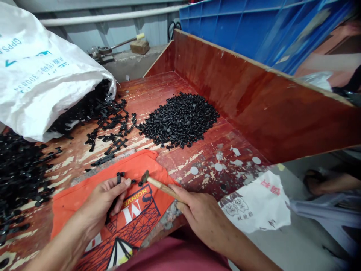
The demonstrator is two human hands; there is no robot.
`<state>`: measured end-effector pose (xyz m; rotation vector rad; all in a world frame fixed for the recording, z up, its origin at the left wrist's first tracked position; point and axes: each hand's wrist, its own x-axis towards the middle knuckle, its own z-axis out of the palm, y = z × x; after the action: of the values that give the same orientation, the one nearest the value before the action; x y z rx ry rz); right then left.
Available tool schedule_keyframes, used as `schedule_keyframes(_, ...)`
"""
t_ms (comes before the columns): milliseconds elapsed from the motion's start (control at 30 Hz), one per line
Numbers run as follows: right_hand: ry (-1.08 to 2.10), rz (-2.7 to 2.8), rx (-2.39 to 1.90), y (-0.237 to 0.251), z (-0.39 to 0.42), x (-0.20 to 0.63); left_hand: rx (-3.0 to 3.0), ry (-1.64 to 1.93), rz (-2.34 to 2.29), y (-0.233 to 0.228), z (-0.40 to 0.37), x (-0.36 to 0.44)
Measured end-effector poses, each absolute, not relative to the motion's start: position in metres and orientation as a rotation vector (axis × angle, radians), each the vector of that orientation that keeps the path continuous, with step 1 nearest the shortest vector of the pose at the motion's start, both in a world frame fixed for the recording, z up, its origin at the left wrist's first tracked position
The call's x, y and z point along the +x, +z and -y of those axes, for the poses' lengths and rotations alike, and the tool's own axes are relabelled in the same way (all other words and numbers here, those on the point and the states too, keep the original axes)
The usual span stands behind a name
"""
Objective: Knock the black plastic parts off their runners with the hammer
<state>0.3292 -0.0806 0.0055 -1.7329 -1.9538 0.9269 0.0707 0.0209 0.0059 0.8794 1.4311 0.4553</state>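
White woven sack (42, 71) lies on its side at the far left of the desk (208, 158), its mouth spilling black plastic strips (109, 124) onto the worn red boards; more black parts (19, 177) are heaped below it at the left edge. On an orange cloth (84, 199) the left hand (101, 203) has its fingers pressed together, pinching a black strip (120, 176) flat against the cloth. Just right of it, the right hand (203, 214) has its fingers closed around the wooden handle of a small hammer (158, 184), whose head hovers just beside the strip's end. Beyond, a pile of small black caps (180, 120) sits mid-desk, against a red wooden side wall (254, 101). Blue crates (254, 30) stand behind it; a white printed bag (254, 203) hangs off the desk's right edge.
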Motion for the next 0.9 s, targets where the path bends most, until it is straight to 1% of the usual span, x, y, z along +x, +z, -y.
schedule_keyframes(367, 0.998, 1.908, -1.724, -0.002, 0.082, 0.329, 0.972, 0.439, -1.438, 0.009, -0.015, 0.079)
schedule_keyframes(600, 0.960, 1.931, -1.724, -0.002, 0.082, 0.329, 1.050, 0.429, -1.533, 0.012, -0.016, 0.090)
schedule_keyframes(733, 0.979, 1.924, -1.722, -0.001, 0.082, 0.329, 1.105, 0.487, -1.567, 0.008, -0.015, 0.091)
schedule_keyframes(900, 1.008, 1.932, -1.728, -0.001, 0.081, 0.330, 1.155, 0.457, -1.558, 0.005, -0.013, 0.088)
